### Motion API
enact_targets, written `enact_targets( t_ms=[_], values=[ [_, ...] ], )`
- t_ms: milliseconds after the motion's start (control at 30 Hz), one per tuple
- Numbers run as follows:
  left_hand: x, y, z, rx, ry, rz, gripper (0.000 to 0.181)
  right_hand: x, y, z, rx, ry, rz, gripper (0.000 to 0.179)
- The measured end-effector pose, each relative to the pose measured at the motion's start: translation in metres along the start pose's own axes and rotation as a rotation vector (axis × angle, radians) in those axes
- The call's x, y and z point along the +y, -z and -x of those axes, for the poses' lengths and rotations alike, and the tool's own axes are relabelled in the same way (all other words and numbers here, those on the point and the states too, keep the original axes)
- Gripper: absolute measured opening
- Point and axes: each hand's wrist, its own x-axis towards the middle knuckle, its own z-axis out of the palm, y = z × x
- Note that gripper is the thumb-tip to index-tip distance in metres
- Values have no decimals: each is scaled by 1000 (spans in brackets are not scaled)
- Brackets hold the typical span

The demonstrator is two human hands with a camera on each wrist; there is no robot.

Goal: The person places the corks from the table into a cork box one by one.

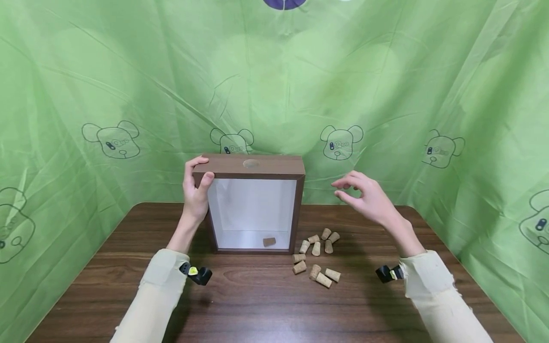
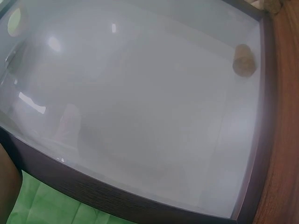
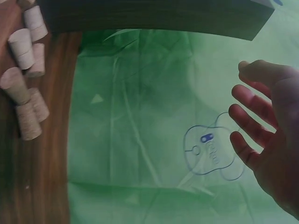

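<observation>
A brown-framed shadow box (image 1: 300,214) with a clear front stands upright on the table. My left hand (image 1: 196,193) grips its upper left corner, thumb on the front edge and fingers over the top. In the top side there is a round hole (image 1: 251,163). One cork (image 1: 269,242) lies inside at the bottom; the left wrist view shows this cork (image 2: 244,60) too. To the right of the box my right hand (image 1: 364,195) hovers in the air, fingers loosely bent, thumb apart, holding nothing. In the right wrist view the hand's fingers (image 3: 254,102) are spread and apart from the box.
Several loose corks (image 1: 316,248) lie on the table to the right of the box and in front of it. The dark wood table (image 1: 257,305) backs onto a green curtain (image 1: 266,95) printed with bear heads, which also hangs on both sides.
</observation>
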Motion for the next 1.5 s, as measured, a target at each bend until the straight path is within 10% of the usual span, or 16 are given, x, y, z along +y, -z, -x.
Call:
enact_targets(
  t_ms=[1500],
  values=[
    [4, 0, 1, 1, 17, -28, 69, 86, -79, 77, -328, -198, -127, 24]
  ],
)
